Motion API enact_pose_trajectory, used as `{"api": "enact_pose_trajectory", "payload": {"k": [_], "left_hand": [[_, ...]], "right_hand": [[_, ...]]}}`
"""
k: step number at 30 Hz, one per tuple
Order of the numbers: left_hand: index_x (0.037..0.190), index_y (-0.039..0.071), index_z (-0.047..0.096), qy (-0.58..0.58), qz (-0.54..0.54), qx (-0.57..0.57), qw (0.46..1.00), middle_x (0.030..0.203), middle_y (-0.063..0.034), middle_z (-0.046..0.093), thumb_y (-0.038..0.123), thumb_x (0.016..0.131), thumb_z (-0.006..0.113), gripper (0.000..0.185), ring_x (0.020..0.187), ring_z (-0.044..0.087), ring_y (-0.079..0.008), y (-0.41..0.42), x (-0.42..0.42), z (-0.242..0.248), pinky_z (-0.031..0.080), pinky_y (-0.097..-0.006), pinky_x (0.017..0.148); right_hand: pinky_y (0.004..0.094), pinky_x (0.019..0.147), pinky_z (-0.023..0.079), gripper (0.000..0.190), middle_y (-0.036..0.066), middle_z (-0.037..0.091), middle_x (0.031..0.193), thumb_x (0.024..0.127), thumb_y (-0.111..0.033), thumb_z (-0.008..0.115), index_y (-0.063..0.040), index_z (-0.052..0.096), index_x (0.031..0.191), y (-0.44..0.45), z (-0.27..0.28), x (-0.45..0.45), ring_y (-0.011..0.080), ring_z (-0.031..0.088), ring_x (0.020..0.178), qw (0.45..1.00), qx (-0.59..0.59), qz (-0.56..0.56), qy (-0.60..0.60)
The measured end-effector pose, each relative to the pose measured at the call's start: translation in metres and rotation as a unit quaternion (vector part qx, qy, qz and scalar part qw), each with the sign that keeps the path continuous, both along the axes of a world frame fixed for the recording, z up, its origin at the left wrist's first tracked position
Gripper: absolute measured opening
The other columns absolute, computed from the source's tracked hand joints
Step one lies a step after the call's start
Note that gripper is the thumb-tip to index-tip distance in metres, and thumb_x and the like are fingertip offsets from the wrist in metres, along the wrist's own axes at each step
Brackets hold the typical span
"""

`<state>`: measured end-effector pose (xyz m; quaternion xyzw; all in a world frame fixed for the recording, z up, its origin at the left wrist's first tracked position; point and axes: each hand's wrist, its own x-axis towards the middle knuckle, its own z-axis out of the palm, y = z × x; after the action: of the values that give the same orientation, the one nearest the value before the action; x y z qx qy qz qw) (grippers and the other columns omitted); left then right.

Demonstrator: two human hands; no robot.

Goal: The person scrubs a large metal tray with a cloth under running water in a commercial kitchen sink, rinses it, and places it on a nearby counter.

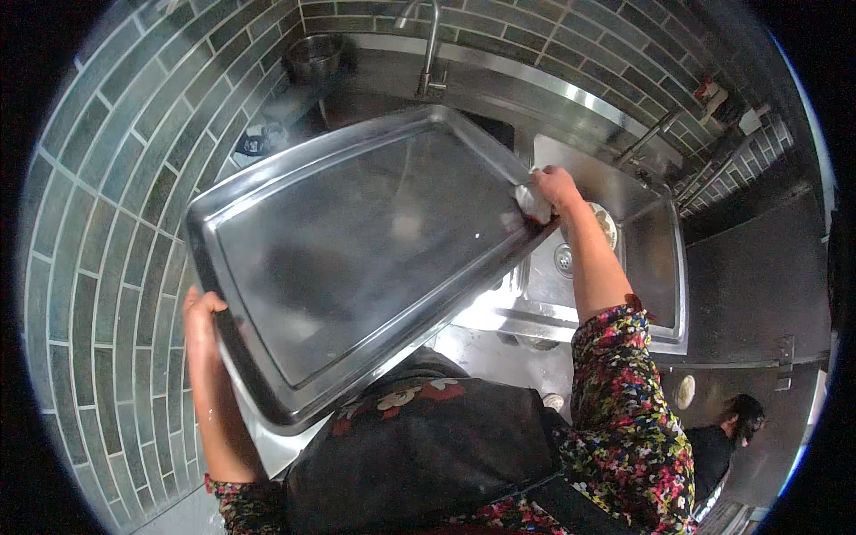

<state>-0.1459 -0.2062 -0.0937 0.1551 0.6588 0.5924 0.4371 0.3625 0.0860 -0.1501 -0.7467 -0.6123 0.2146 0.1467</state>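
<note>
A large rectangular stainless steel tray (348,247) with a raised rim is tilted in front of me, its inside facing up. My left hand (202,311) grips the rim at its left end, thumb over the edge. At the opposite end my right hand (556,187) presses a white cloth or pad (533,202) against the inner corner of the tray. Whether it is cloth or a scouring pad I cannot tell. Part of the sink and counter behind is hidden by the tray.
A stainless steel sink basin (552,284) with a drain (564,259) lies to the right, a round white object (604,226) in it. Behind the tray rises a faucet (430,60). A metal bowl (314,57) sits in the back left corner. Another person (719,448) is at lower right.
</note>
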Motion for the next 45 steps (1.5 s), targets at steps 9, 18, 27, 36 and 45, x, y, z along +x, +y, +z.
{"api": "enact_pose_trajectory", "payload": {"k": [9,18,27,36,45], "left_hand": [[0.09,0.009,0.056,0.24,-0.017,-0.073,0.968,0.078,0.0,0.048,0.026,0.071,0.057,0.026,0.078,0.051,-0.0133,-0.03,-0.024,0.108,0.044,-0.0298,0.076],[0.095,0.007,0.057,0.154,0.071,0.063,0.983,0.085,-0.0035,0.058,0.014,0.07,0.051,0.028,0.078,0.054,-0.0156,0.028,0.048,0.082,0.045,-0.0307,0.072],[0.093,0.007,0.055,0.161,0.11,0.027,0.98,0.078,-0.0037,0.058,0.017,0.07,0.052,0.025,0.063,0.056,-0.0149,0.04,0.062,0.074,0.047,-0.0267,0.054],[0.098,0.01,0.054,0.123,0.121,-0.008,0.985,0.074,-0.0001,0.056,0.018,0.081,0.054,0.019,0.059,0.054,-0.0084,0.019,0.037,0.032,0.044,-0.0222,0.05],[0.115,0.002,0.049,0.034,0.127,0.0,0.991,0.092,-0.0076,0.062,0.013,0.088,0.056,0.029,0.071,0.061,-0.0132,0.01,0.016,0.001,0.051,-0.026,0.065]], "right_hand": [[0.0391,0.09,0.047,0.049,0.028,0.06,0.109,0.077,-0.035,0.056,0.006,0.065,0.101,0.042,-0.038,-0.084,0.037,0.059,0.105,0.982,-0.085,0.161,0.039],[0.0409,0.093,0.045,0.053,0.024,0.061,0.111,0.082,-0.045,0.052,0.002,0.065,0.103,0.111,-0.079,-0.11,0.0387,0.058,0.106,0.986,0.043,0.15,0.053],[0.0387,0.073,0.048,0.042,0.016,0.066,0.095,0.083,-0.035,0.059,-0.003,0.06,0.11,0.212,-0.032,-0.162,0.0264,0.063,0.088,0.883,0.104,0.172,0.423],[0.039,0.077,0.049,0.039,0.017,0.064,0.101,0.077,-0.04,0.067,-0.011,0.064,0.104,0.135,-0.091,-0.165,0.0268,0.063,0.086,0.906,-0.035,0.374,0.196],[0.0444,0.085,0.044,0.047,0.014,0.048,0.124,0.077,-0.015,0.058,-0.015,0.055,0.123,-0.045,-0.081,-0.284,0.0353,0.049,0.103,0.853,0.099,0.51,-0.044]]}}
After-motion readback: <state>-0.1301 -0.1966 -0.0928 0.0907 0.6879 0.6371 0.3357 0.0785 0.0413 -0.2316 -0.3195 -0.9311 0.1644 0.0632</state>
